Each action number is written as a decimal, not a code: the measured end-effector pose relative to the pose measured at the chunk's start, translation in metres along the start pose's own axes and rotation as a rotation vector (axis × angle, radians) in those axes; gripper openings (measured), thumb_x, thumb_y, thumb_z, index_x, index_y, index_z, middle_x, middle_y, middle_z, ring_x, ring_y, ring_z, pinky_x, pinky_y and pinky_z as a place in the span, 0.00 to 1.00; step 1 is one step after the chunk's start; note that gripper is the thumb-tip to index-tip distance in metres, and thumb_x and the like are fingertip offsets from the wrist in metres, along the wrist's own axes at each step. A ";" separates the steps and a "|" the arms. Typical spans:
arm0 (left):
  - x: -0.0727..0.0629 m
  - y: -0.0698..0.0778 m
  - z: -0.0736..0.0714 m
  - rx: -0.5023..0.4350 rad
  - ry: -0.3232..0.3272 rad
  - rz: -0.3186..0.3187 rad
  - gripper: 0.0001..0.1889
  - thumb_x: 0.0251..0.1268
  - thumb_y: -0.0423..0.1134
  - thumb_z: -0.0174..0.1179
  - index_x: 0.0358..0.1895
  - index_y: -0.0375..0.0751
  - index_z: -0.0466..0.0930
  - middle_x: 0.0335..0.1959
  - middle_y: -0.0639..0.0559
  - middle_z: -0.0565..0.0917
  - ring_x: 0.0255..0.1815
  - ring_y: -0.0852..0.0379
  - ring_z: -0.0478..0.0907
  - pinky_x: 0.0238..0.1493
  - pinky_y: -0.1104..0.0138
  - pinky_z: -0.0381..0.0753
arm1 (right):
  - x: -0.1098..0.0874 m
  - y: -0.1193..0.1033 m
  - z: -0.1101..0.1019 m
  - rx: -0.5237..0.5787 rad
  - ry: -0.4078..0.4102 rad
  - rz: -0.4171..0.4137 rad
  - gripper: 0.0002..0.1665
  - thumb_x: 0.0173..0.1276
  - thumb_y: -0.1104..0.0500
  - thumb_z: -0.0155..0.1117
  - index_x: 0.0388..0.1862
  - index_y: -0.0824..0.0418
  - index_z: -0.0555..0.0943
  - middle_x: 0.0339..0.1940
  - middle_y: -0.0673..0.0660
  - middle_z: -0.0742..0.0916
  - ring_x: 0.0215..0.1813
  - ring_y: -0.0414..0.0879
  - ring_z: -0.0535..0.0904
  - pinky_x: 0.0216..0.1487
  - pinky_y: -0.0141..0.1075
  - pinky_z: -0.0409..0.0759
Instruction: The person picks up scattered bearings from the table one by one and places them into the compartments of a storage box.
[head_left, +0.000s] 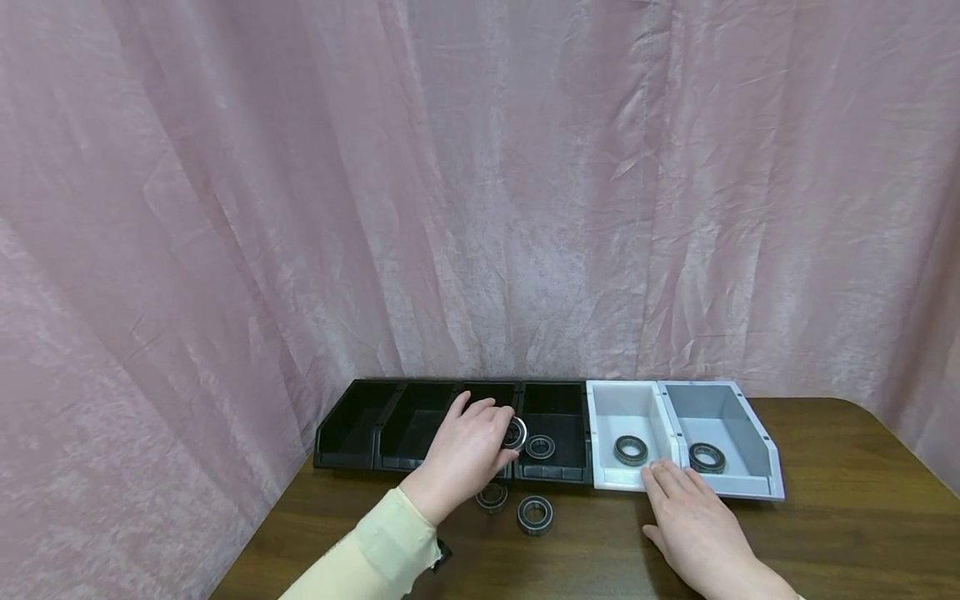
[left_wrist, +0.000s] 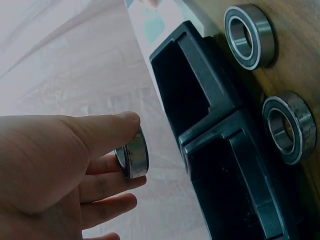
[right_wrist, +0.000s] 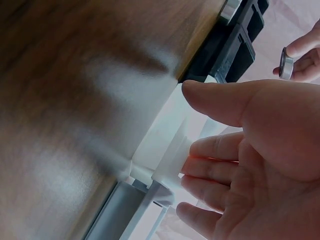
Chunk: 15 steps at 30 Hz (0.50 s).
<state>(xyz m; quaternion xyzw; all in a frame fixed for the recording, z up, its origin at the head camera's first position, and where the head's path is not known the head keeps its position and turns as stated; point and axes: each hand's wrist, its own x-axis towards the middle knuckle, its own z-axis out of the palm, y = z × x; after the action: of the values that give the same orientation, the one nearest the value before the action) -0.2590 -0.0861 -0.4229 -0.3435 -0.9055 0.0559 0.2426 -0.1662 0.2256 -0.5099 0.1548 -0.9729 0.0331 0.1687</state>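
My left hand [head_left: 467, 454] pinches a steel ball bearing [left_wrist: 137, 159] between thumb and fingers, above the black bins [head_left: 551, 473]. The left wrist view shows the ring held on edge at the fingertips. Another bearing [head_left: 540, 457] lies in the rightmost black bin, just beyond the held one. My right hand [head_left: 693, 521] holds nothing; its fingers are extended at the front of the white bin [head_left: 611, 479] and the grey bin [head_left: 757, 486]. One bearing [head_left: 631, 462] sits in the white bin and one [head_left: 707, 469] in the grey bin.
Two more bearings lie on the wooden table [head_left: 840, 467] before the black bins: one [head_left: 535, 531] nearer, one [head_left: 492, 508] partly behind my left wrist. The bins stand side by side in a row. A pink curtain [head_left: 480, 208] hangs right behind them.
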 end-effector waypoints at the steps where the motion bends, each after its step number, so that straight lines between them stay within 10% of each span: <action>1: 0.000 -0.001 0.001 -0.003 0.000 -0.004 0.30 0.69 0.55 0.79 0.64 0.40 0.86 0.60 0.47 0.91 0.69 0.46 0.84 0.78 0.41 0.72 | 0.000 0.000 0.000 -0.001 0.003 -0.002 0.41 0.62 0.54 0.87 0.67 0.74 0.82 0.67 0.70 0.85 0.72 0.68 0.80 0.75 0.64 0.74; 15: 0.009 -0.012 0.011 -0.013 -0.009 -0.051 0.29 0.69 0.55 0.79 0.64 0.41 0.85 0.58 0.47 0.92 0.69 0.45 0.83 0.78 0.38 0.69 | 0.000 0.001 0.000 0.000 -0.005 0.005 0.42 0.62 0.54 0.87 0.68 0.74 0.81 0.69 0.71 0.85 0.73 0.68 0.79 0.76 0.64 0.73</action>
<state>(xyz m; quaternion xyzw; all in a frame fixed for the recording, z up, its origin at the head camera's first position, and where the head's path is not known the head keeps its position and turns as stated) -0.2768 -0.0889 -0.4254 -0.3215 -0.9155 0.0456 0.2376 -0.1663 0.2263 -0.5099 0.1527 -0.9736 0.0334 0.1663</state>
